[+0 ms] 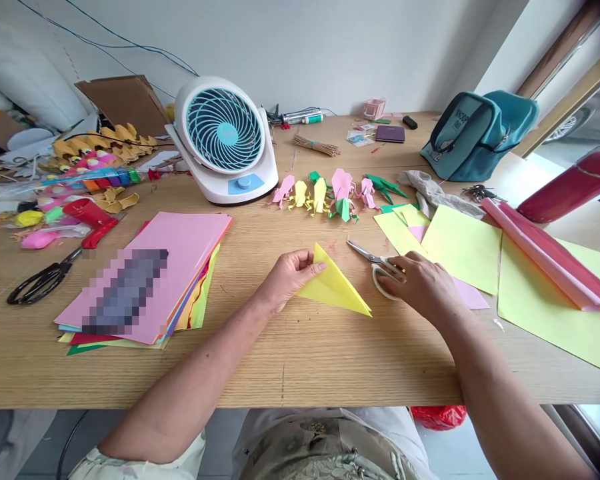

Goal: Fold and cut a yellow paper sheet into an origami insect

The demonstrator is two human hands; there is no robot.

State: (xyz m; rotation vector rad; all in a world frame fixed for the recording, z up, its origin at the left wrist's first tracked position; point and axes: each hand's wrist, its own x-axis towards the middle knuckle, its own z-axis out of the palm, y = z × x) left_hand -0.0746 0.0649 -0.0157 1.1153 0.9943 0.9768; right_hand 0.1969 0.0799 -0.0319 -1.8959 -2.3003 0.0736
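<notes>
My left hand (291,279) pinches a folded yellow paper triangle (336,285) between thumb and fingers near its upper left edge. The triangle's long tip points right and down, just above the wooden table. To the right of it, my right hand (425,285) has its fingers closed around the white handles of a pair of scissors (371,255). The scissor blades lie low over the table, pointing to the upper left. Behind both hands stand several folded paper animals (343,192) in pink, yellow and green.
At left is a stack of coloured paper (193,233) with a blurred dark object on top, and black-handled scissors (50,280) beside it. A fan (225,143) stands behind. Yellow-green sheets (463,247), a red bottle (570,183) and a teal bag (480,137) occupy the right.
</notes>
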